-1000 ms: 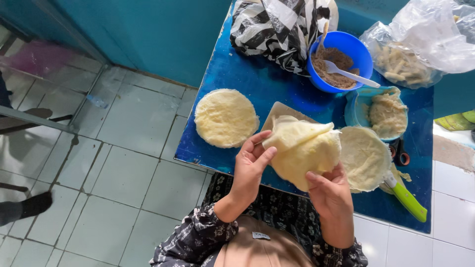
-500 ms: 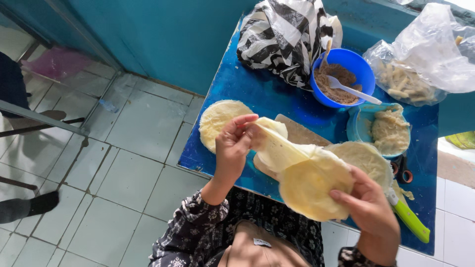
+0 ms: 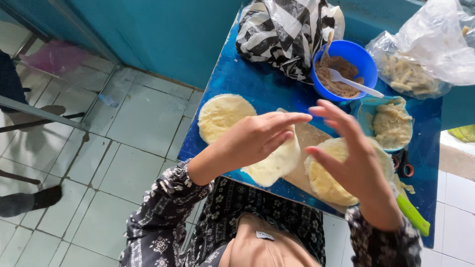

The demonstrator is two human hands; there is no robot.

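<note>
Thin dough sheet (image 3: 274,165), pale yellow, lies draped on the wooden board (image 3: 309,148) near the front edge of the blue counter (image 3: 257,84), partly under the left hand (image 3: 257,138). Left hand hovers flat over it, fingers straight and together, palm down; cannot tell if the fingertips touch the sheet. Right hand (image 3: 354,160) held above a second round, the stacked dough rounds (image 3: 329,180), fingers spread wide and slightly curled, gripping nothing. Both hands empty. A third flat dough round (image 3: 222,116) sits apart to the left on the counter. Judgement: handling such a thin sheet well calls for flat, open palms and a light touch, lifting from the rim rather than pinching the middle, so it neither tears nor folds on itself. Behind: blue bowl of brown filling (image 3: 341,74) with a white spoon (image 3: 354,84), a light-blue tub of pale mash (image 3: 391,123), a clear bag of pale sticks (image 3: 415,69), a black-and-white striped bag (image 3: 282,34). Green-handled tool (image 3: 413,215) at the right edge.
</note>
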